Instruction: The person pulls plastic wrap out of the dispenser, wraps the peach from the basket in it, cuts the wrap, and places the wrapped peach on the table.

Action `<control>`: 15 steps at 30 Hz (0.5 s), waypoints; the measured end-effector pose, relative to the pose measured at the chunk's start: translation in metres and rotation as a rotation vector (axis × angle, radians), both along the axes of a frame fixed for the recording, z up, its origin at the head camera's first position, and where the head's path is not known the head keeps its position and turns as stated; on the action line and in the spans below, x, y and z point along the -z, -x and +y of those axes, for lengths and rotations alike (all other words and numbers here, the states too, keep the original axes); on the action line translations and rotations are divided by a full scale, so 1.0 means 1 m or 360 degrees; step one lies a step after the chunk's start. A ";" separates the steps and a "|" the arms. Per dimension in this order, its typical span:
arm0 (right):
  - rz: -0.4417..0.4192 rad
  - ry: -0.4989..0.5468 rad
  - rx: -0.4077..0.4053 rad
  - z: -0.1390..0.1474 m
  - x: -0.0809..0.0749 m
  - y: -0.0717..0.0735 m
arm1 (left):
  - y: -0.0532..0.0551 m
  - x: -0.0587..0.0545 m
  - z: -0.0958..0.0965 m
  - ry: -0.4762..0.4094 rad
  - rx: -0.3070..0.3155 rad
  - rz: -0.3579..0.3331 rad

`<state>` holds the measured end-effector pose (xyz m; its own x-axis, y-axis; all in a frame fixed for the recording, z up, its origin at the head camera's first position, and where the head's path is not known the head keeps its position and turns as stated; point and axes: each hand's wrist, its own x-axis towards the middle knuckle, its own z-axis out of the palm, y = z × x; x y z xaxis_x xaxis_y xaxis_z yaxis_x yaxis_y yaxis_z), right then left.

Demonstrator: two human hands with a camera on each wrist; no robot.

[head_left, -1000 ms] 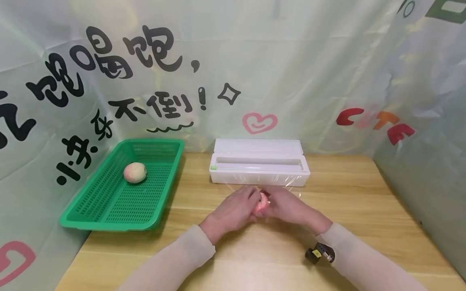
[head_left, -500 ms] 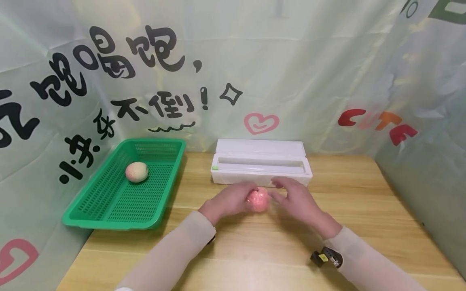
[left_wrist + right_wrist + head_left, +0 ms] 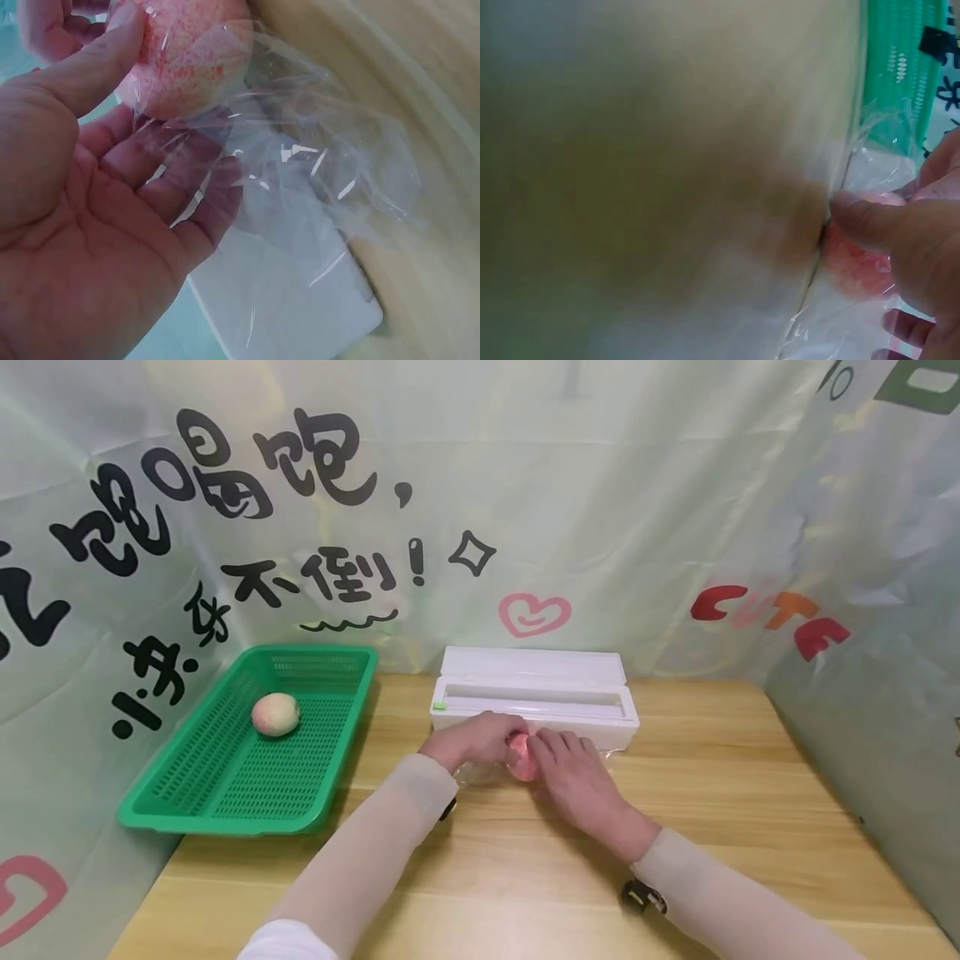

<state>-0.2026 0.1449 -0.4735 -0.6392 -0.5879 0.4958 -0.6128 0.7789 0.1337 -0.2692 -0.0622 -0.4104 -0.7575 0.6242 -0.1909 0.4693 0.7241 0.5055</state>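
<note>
A round, pink-red mottled fruit (image 3: pixel 522 762), an apple or a peach, is wrapped in clear plastic film (image 3: pixel 337 161) in front of the white box. My left hand (image 3: pixel 480 742) grips it from the left, thumb pressed on the film over its skin in the left wrist view. From the right, my right hand (image 3: pixel 583 785) holds the fruit too; its thumb (image 3: pixel 866 221) lies against the film-covered side. Loose, crumpled film spreads beside the fruit on both sides. Part of the fruit is hidden behind the fingers.
An open white cling film box (image 3: pixel 577 731) with its lid raised stands just behind the hands. To the left is a green perforated basket (image 3: pixel 225 824) with one pale pinkish fruit (image 3: pixel 276 715) inside. A printed curtain (image 3: pixel 637 510) surrounds the wooden table (image 3: pixel 750 793).
Half a second ago my right hand was apart from the fruit; now it holds it. The fruit and both hands have shifted slightly toward the box.
</note>
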 end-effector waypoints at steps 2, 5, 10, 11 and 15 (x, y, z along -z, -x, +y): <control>0.0025 -0.0040 0.0053 0.001 0.001 0.006 | 0.002 -0.002 0.002 0.0022 0.0016 -0.0013; 0.0003 -0.0054 0.0091 0.001 0.001 0.013 | 0.005 -0.001 0.000 0.0053 0.0058 0.0008; -0.0085 -0.0011 0.0074 0.000 0.000 0.019 | 0.005 0.006 -0.015 -0.0028 0.0042 0.0012; -0.0099 -0.0009 0.0072 0.000 -0.001 0.020 | 0.004 0.006 -0.020 -0.0070 0.0014 -0.0003; -0.0163 -0.0031 0.0073 0.000 -0.004 0.025 | -0.002 0.005 -0.044 -0.0244 -0.0108 -0.0068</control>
<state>-0.2271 0.1453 -0.4697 -0.7124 -0.5659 0.4150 -0.5879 0.8042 0.0876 -0.2673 -0.1058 -0.4153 -0.7923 0.5960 -0.1305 0.3975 0.6664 0.6308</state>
